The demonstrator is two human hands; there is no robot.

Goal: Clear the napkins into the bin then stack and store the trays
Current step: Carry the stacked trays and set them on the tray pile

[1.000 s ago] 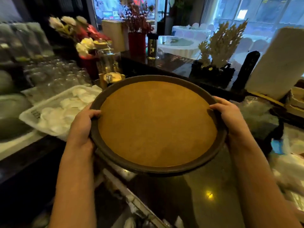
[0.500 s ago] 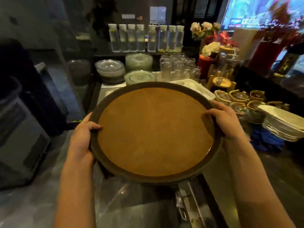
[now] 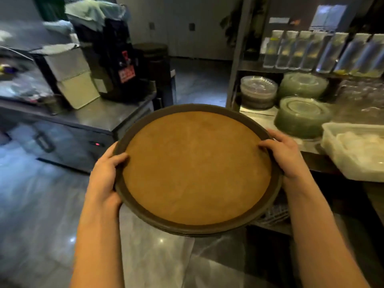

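Head view: we clamp left hand (image 3: 104, 173) and right hand (image 3: 287, 154) on stacked trays (image 3: 195, 167); best carried level to storage.

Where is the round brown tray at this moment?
In the head view the round brown tray is centre frame, held above the floor by the left hand and right hand on opposite rims, left of the stacked glass plates.
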